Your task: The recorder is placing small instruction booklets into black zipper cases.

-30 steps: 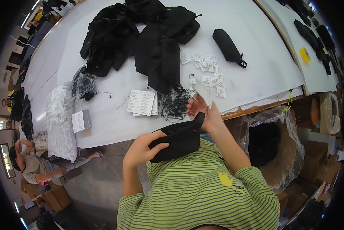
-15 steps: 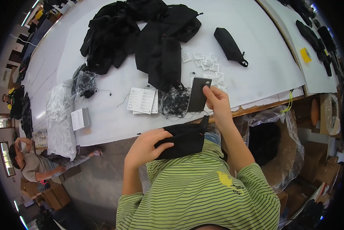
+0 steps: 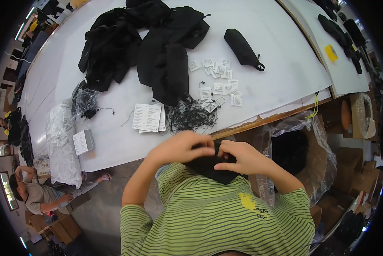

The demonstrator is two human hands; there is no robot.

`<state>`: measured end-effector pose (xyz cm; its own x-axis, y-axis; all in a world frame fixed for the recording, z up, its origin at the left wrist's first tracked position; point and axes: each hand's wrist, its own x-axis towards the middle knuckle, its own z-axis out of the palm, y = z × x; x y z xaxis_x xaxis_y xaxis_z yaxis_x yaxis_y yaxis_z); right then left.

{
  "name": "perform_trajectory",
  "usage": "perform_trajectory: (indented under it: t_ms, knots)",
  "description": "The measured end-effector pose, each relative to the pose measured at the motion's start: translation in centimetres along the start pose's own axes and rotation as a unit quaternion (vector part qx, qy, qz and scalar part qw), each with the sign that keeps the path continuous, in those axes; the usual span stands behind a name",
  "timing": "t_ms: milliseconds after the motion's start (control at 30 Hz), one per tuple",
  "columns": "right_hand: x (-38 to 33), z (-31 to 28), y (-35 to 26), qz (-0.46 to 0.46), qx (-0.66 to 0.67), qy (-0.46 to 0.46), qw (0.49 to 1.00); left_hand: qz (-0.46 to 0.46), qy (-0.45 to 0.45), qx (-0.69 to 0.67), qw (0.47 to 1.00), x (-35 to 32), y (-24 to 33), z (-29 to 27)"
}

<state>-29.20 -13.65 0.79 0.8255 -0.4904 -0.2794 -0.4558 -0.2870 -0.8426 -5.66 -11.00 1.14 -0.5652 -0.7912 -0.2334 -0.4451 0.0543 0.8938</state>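
Note:
A black fabric pouch (image 3: 215,171) rests against my body, below the table edge. My left hand (image 3: 180,147) curls over its top left, slightly blurred, with finger and thumb together. My right hand (image 3: 244,158) grips its upper right with fingers bent in toward the left ones. The black card does not show; whether a hand covers it I cannot tell. Just beyond my hands, a tangle of thin black tag strings (image 3: 191,116) lies at the table edge, beside a stack of white printed cards (image 3: 148,117).
Black pouches (image 3: 110,47) are heaped on the white table (image 3: 268,85), with a single pouch (image 3: 242,48) apart. Small white packets (image 3: 219,70) lie scattered nearby. A plastic-lined carton (image 3: 319,170) stands right. A seated person (image 3: 40,192) is at left, past a plastic-wrapped bundle (image 3: 63,145).
My right hand has come down from the table to the pouch, and the black card it held no longer shows. My left hand has moved right, close to it.

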Motion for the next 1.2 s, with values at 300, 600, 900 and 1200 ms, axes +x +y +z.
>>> perform_trajectory:
  t_ms: [300, 600, 900, 1200]
  knots:
    - [-0.9, -1.1, -0.8, -0.061, -0.056, 0.096, 0.992, 0.035, 0.323, 0.293, 0.899, 11.2, -11.4, -2.4]
    - [0.3, -3.6, -1.4, -0.093, -0.267, 0.233, 0.931, 0.006, 0.401, 0.076, 0.913, 7.5, -5.8, -4.7]
    - [4.5, -3.6, -2.5, -0.155, -0.278, 0.271, 0.908, 0.084, 0.527, 0.234, 0.813, 0.3, -0.9, -1.8]
    - [8.6, 0.0, -4.7, -0.216, -0.139, 0.352, 0.900, 0.077, 0.386, -0.740, 0.545, 0.0, -3.6, 3.5]
